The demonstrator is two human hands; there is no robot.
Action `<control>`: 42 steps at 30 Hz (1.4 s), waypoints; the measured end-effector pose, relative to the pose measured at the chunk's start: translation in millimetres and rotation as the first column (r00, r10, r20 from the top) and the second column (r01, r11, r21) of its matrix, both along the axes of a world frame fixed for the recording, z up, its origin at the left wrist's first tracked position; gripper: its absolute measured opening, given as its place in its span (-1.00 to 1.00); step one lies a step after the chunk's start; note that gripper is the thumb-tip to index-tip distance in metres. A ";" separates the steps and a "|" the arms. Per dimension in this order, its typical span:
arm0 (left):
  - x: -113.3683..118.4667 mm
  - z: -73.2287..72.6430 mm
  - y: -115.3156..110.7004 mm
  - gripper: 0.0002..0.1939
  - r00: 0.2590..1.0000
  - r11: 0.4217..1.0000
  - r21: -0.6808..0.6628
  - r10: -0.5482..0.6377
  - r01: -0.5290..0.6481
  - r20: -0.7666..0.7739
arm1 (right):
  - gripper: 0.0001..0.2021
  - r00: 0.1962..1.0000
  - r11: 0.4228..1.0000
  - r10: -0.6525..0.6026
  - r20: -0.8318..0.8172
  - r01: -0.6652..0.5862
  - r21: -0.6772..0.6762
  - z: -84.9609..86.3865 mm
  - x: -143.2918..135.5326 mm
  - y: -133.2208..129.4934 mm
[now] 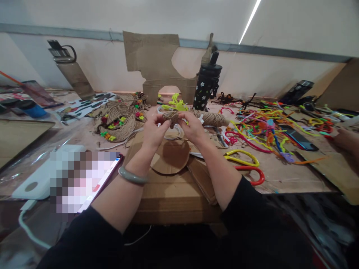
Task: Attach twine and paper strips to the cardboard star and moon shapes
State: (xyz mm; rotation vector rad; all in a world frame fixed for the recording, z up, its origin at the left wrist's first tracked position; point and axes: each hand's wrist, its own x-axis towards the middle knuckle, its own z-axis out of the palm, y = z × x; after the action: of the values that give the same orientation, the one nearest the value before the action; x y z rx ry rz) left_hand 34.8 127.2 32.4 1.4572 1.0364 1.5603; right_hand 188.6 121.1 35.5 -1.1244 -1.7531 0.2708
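Piece of small, brown, fibrous-looking material held up in both hands, above the far side of a box-like brown cardboard support at the desk's near edge. Two-handed hold probably steadies it and leaves its near face open to view.

Left hand: thumb and forefinger nearly closed, pinching the left end. Right hand: thumb and forefinger likewise narrow, at the right end. Remaining fingers curl behind; their contact cannot be told.

Round brown cardboard disc lies flat on the support, below the hands, touched by neither. Scissors with yellow and red loop handles lie towards the desk's near edge, right of the support, handles facing right; presumably set down within reach. Thick roll of tan twine lies just beyond the right hand, towards the desk's far edge, likely for easy access.
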 end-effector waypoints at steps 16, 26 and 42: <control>-3.0 7.6 1.8 -0.81 0.940 0.973 -0.214 -0.008 0.086 0.340 | -0.88 0.820 0.927 0.022 -0.572 -0.232 -0.296 11.4 3.3 -1.0; -7.5 1.4 9.2 -0.87 0.955 0.980 -0.051 0.200 -0.194 0.218 | -0.86 0.799 0.927 -0.096 -0.594 -0.145 -0.345 11.1 4.5 0.5; 5.9 4.0 -5.1 -0.77 0.947 0.958 -0.204 -0.138 0.202 0.290 | -0.93 0.909 0.962 0.055 -0.412 -0.159 -0.222 8.4 -10.7 -6.2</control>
State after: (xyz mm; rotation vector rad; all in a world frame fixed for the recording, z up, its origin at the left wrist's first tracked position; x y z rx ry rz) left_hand 40.7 122.1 36.4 1.1049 0.8710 1.4155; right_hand 177.9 114.9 43.9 -1.0578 -1.4361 0.7589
